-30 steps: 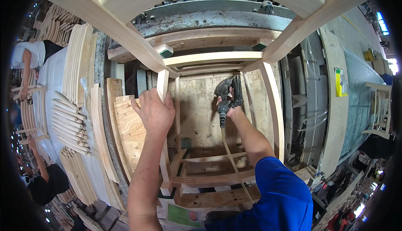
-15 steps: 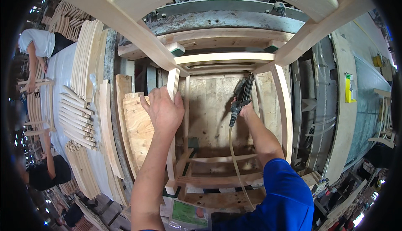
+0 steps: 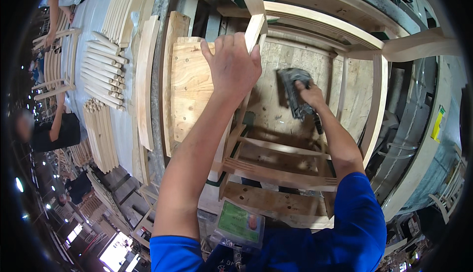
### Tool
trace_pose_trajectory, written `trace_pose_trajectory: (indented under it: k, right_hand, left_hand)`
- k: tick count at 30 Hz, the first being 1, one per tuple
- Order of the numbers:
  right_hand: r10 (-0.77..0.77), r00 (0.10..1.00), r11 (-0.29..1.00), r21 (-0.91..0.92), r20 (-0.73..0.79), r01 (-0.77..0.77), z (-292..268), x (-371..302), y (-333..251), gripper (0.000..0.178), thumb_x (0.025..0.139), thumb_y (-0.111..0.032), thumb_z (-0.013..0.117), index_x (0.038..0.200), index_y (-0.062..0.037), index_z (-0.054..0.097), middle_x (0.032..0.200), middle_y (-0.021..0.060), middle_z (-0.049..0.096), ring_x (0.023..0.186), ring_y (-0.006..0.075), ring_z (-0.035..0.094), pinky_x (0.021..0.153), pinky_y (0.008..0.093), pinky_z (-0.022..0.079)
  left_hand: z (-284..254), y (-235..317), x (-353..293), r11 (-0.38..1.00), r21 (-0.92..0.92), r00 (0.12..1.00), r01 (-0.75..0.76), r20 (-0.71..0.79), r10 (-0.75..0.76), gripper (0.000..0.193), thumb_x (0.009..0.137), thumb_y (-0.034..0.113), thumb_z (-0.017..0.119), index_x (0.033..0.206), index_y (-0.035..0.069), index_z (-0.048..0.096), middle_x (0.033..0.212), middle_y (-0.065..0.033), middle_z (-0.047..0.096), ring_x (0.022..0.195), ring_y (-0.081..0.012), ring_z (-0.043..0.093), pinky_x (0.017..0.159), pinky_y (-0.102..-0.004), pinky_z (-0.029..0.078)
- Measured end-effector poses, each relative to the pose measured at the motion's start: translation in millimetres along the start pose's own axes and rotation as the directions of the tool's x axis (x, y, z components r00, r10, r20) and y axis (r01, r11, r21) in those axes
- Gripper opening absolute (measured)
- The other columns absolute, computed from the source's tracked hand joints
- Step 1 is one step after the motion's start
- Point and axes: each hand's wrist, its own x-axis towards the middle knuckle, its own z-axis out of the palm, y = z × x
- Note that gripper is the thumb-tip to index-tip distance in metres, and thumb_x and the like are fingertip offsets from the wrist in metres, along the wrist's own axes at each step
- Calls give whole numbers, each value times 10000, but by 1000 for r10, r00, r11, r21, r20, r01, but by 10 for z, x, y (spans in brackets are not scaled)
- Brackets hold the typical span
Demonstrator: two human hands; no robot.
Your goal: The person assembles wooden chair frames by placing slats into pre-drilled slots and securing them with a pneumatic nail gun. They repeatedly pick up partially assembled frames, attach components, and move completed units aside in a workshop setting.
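Note:
A pale wooden chair frame (image 3: 378, 102) lies in front of me over a worn plywood board (image 3: 276, 50). My left hand (image 3: 234, 67) is closed round its left rail, near the corner joint; the fingertips are partly hidden behind the wood. Inside the frame, above the board, my right hand (image 3: 310, 94) grips a black air nail gun (image 3: 291, 90), slightly blurred. The gun stands apart from the rails, its hose running back toward me. The frame's far crossbar (image 3: 320, 21) joins the two sides.
A plywood block (image 3: 189, 87) stands left of the frame. Farther left, a covered table holds stacked wooden slats (image 3: 102, 139) and curved sticks (image 3: 101, 72). Two people (image 3: 61, 126) work beyond it. Metal machine parts (image 3: 399, 109) run along the right side.
My view has turned, so the frame sits higher and tilted. The nail gun has left the far right corner and come nearer, into the frame's middle. My left hand keeps its hold.

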Motion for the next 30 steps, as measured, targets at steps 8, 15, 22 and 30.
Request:
trace_pose_trajectory:
  k: [8,15,22,30]
  right_hand:
    - [-388,784,656,-453,484,604,621,-427,-750,980,908,-587,689,1609,-15,312,1407,245,612,1321,383,588,1100,439,484]
    - [-440,696,585,-406,568,702,833,-433,-795,933,901,-555,698,1579,-9,362,1283,253,659,1254,415,612,1071,450,495]
    - [-454,661,486,-455,598,746,857,-316,-914,897,918,-488,676,1599,-16,333,1165,259,701,1190,409,645,1039,458,506]
    - [-524,603,220,-588,602,778,572,-195,-786,764,1011,-422,584,1586,22,348,1189,174,730,1142,343,683,995,424,534]
  left_hand:
    - [-20,20,25,1000,10,1000,4,22,-5,312,934,304,680,1062,28,611,1052,-150,646,1143,-347,583,1128,-699,290]
    - [16,-22,-4,1000,3,999,18,26,-18,339,931,306,691,1099,19,624,1060,-139,659,1160,-331,585,1137,-687,282]
    - [0,-16,9,1000,2,998,31,58,-31,347,932,305,693,1123,22,632,1086,-135,663,1184,-327,580,1152,-681,265]
    - [24,-21,-9,1000,2,998,-17,-58,17,355,922,294,700,1138,18,642,1079,-146,685,1156,-325,612,1144,-698,288]
